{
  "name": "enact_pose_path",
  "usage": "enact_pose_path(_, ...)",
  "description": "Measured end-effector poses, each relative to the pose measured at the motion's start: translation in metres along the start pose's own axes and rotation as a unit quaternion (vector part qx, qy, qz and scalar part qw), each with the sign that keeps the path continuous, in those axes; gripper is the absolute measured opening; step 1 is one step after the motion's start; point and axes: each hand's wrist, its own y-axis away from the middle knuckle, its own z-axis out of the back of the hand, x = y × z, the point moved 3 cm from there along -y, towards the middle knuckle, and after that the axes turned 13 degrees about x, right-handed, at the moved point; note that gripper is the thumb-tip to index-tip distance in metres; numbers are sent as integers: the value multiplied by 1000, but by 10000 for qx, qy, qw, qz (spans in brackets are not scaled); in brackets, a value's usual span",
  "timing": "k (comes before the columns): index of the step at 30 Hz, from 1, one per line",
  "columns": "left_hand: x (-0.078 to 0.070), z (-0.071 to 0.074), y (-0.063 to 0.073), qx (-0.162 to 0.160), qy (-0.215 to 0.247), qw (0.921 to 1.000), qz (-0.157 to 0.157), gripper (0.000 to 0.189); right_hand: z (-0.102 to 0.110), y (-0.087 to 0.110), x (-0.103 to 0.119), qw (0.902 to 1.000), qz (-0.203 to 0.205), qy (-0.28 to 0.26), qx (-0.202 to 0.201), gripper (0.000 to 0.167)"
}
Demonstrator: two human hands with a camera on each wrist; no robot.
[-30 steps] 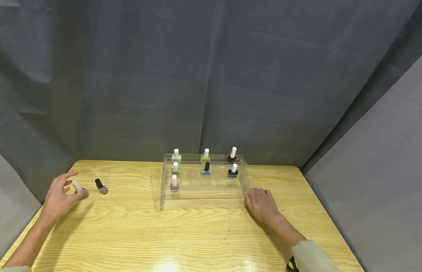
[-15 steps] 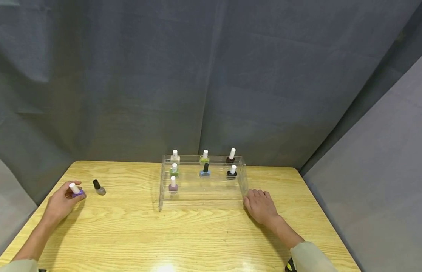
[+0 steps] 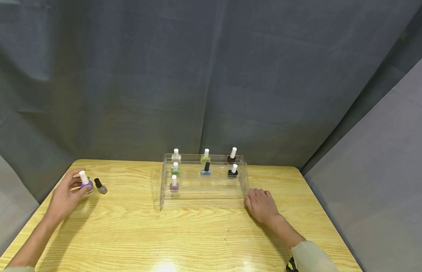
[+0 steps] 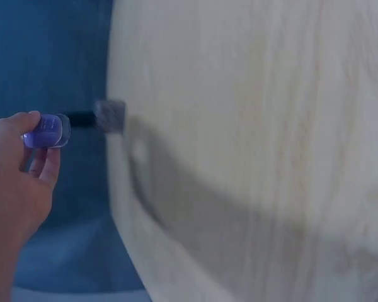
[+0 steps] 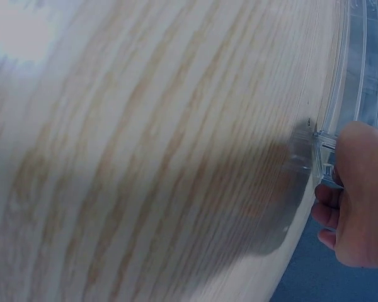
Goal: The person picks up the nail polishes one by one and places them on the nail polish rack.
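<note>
My left hand [image 3: 64, 198] pinches a purple nail polish bottle [image 3: 87, 185] with a white cap between thumb and fingers, raised above the table at the left. Just right of it on the table a grey nail polish bottle [image 3: 101, 188] with a black cap lies tilted over. In the left wrist view the purple bottle's base faces the camera. At centre stands a clear stepped display rack [image 3: 205, 203]. My right hand [image 3: 262, 206] grips the rack's front right corner; the right wrist view shows the fingers [image 5: 327, 215] curled by its end panel.
Several nail polish bottles stand on the rack: three on the top step, three on the middle one, and a mauve bottle [image 3: 174, 186] at the left of a lower step. A dark curtain [image 3: 146, 94] hangs behind the wooden table [image 3: 183, 238].
My left hand has taken hold of the purple nail polish bottle, lifted it and brought it rightward near the grey one. The right hand stays at the rack.
</note>
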Motion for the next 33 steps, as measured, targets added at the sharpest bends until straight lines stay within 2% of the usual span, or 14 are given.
enact_pose_path(6, -38, -9, -10, 91, 258, 9990, -352, 58, 1, 0, -1, 9999, -71, -29, 134, 29)
enact_pose_path(13, -77, -25, -23, 443, 528, 9964, -489, 57, 0, -1, -2, 9991, -197, -6, 376, 30)
enact_pose_path(18, -102, -38, -31, 658, 597, 9922, -872, 57, 0, -1, -1, 9990, -209, -19, 402, 30)
enact_pose_path(24, -128, -59, -40, 825, 543, 9862, -1328, 57, 0, -1, -1, 9995, -151, 32, 282, 30)
enact_pose_path(33, -165, -104, -53, 1244, 810, 9776, -1489, 55, 2, 0, -1, 9990, 126, 320, -275, 31)
